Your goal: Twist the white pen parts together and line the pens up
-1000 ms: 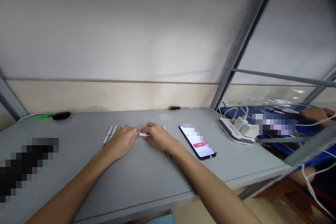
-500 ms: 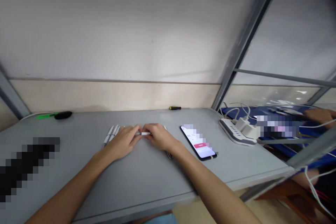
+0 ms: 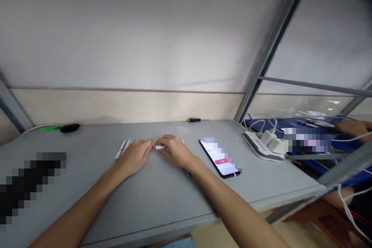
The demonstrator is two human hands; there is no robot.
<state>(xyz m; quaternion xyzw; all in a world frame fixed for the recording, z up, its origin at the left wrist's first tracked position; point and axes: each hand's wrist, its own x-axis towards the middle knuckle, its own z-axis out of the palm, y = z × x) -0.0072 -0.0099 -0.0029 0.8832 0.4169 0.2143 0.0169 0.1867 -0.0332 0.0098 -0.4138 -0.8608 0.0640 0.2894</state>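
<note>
A slim white pen lies level between my two hands, just above the grey desk. My right hand is closed on its white barrel, fingertips pinched. My left hand is closed at the pen's left end, with thumb and fingers pressed together there; the fingers cover that tip. Several white pens lie side by side left of my left hand, partly hidden by it. More slim pieces with metallic-looking ends lie under my right wrist, mostly covered.
On the grey desk, a phone with a lit screen lies right of my hands. Beyond it sit a power strip and cables. A yellow-black screwdriver is by the wall. Another person's hand shows far right.
My hands have drawn slightly apart, so more of the pen shows between them. The left hand's fingertips shifted a little left. Phone and desk items stay put.
</note>
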